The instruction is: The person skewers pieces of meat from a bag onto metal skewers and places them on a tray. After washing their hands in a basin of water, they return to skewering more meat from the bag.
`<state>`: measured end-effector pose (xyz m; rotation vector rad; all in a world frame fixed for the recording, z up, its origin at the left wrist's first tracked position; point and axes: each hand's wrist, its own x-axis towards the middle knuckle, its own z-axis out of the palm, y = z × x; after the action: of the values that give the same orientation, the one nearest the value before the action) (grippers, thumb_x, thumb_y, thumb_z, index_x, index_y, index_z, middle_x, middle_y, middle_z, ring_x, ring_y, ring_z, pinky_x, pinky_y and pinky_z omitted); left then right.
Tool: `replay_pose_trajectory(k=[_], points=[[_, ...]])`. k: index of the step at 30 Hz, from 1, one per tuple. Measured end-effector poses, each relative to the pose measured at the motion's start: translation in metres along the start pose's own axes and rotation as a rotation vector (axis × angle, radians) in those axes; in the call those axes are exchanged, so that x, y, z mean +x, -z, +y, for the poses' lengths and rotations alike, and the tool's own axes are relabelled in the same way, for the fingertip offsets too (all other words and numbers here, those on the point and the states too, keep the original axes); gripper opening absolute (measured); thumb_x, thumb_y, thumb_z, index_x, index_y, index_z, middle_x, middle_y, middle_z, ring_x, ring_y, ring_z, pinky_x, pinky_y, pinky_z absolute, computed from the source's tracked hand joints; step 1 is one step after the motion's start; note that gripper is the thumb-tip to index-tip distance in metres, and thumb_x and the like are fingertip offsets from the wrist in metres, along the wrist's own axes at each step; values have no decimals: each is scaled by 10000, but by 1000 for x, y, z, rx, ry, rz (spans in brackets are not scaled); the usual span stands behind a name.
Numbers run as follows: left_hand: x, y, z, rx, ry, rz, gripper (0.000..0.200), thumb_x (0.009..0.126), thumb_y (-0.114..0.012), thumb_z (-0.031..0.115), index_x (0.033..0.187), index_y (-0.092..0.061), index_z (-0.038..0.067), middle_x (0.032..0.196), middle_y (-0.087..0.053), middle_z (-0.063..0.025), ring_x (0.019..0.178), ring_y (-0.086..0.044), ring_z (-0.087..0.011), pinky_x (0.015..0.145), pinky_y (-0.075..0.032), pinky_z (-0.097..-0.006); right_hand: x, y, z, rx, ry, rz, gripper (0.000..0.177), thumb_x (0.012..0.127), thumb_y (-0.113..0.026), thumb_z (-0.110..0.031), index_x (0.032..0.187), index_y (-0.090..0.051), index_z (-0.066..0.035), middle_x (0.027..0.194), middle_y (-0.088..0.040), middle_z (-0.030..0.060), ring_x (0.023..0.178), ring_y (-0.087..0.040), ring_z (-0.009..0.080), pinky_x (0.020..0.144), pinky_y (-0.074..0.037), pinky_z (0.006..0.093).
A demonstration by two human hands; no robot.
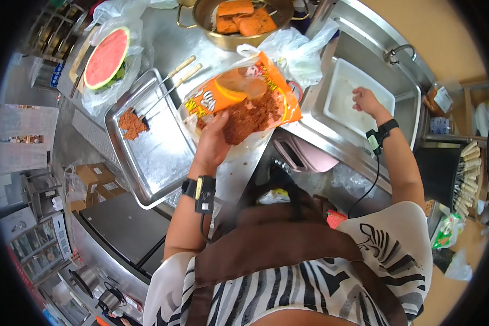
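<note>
My left hand (pixel 214 140) grips the near edge of an orange printed plastic bag (pixel 288 100), its thumb on top. Reddish-brown crumbly food (pixel 250 119) lies on the bag's open front, and an orange-rimmed bowl or scoop (pixel 236 87) rests at its middle. To the right, my right hand (pixel 367 102) hovers over a white plastic tub (pixel 339 117) in the sink. Its fingers are curled in and nothing shows in them. Left of the bag stands a metal tray (pixel 163 168) with a clump of the same food (pixel 131 125) and two wooden-handled utensils (pixel 182 68).
A brass-coloured pan (pixel 217 39) with orange blocks stands at the back. A cut watermelon (pixel 107 58) lies at the far left. The sink's tap (pixel 402 53) is at the right rim. A pink bin (pixel 312 156) sits below the counter edge.
</note>
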<state>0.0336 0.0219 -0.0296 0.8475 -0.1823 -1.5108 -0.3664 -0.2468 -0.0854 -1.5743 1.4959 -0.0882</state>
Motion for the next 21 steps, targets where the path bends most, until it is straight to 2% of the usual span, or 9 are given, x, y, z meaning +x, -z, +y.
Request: replay_pose_trajectory(k=[2, 4, 6, 7, 9, 14, 18, 20, 21], points=[[2, -4, -6, 39, -72, -18, 342, 949, -462, 189, 1242, -479, 11, 1250, -537, -97, 1152, -518, -221, 1010, -393, -379, 40, 13, 66, -147, -117, 20, 307, 857, -563, -96, 1140, -501, 6, 855, -599, 114, 671, -633, 194, 534, -529, 312], [3, -7, -13, 72, -76, -46, 347, 956, -449, 212, 1238, -487, 13, 1245, -543, -99, 1155, -516, -228, 1015, -383, -383, 76, 32, 150, -258, 95, -178, 313, 833, -579, -86, 1121, -508, 16, 883, -592, 151, 645, -631, 216, 490, -534, 352], [-1, -11, -13, 94, -74, -16, 366, 965, -429, 239, 1255, -475, 21, 1257, -538, -104, 1166, -508, -242, 1024, -369, -394, 84, 37, 173, -477, 74, -192, 267, 819, -554, -54, 1061, -522, 53, 868, -589, 182, 629, -636, 263, 491, -538, 379], [-4, -13, -12, 106, -84, 16, 380, 968, -420, 252, 1272, -460, 27, 1270, -530, -105, 1177, -501, -249, 1029, -360, -400, 82, 41, 170, -470, 53, -175, 267, 819, -554, -54, 1061, -522, 53, 868, -589, 182, 629, -636, 263, 491, -538, 379], [-8, -26, -11, 19, -65, 159, 402, 970, -418, 259, 1308, -420, 42, 1309, -503, -102, 1207, -478, -250, 1038, -348, -402, 72, 42, 151, -484, -313, -101, 271, 803, -551, -72, 1026, -535, 82, 899, -604, 232, 621, -635, 288, 514, -536, 367], [-2, -25, -17, 11, -88, 236, 418, 967, -427, 247, 1335, -393, 52, 1337, -481, -86, 1226, -462, -223, 1043, -342, -388, 109, 0, 184, -752, 202, 40, 259, 762, -544, -98, 958, -609, 58, 973, -629, 261, 848, -647, 335, 782, -519, 388], [7, -30, -26, -6, -112, 315, 409, 959, -441, 224, 1326, -405, 47, 1330, -490, -88, 1217, -471, -218, 1038, -349, -381, 105, -12, 152, -406, 240, -343, 275, 747, -554, -103, 971, -631, 37, 1001, -630, 245, 952, -612, 366, 866, -476, 421], [10, -35, -25, -14, -103, 341, 397, 951, -442, 193, 1317, -411, 42, 1325, -495, -91, 1211, -476, -221, 1035, -354, -387, 104, 2, 161, -683, -96, 37, 315, 734, -575, -125, 1001, -639, 31, 1036, -626, 238, 956, -609, 373, 868, -471, 410], [10, -36, -26, -9, -104, 339, 397, 951, -442, 193, 1317, -411, 42, 1325, -495, -91, 1211, -476, -221, 1035, -354, -387, 105, 2, 163, -679, -95, 38, 315, 734, -575, -125, 1001, -639, 31, 1036, -626, 238, 956, -609, 373, 868, -471, 410]])
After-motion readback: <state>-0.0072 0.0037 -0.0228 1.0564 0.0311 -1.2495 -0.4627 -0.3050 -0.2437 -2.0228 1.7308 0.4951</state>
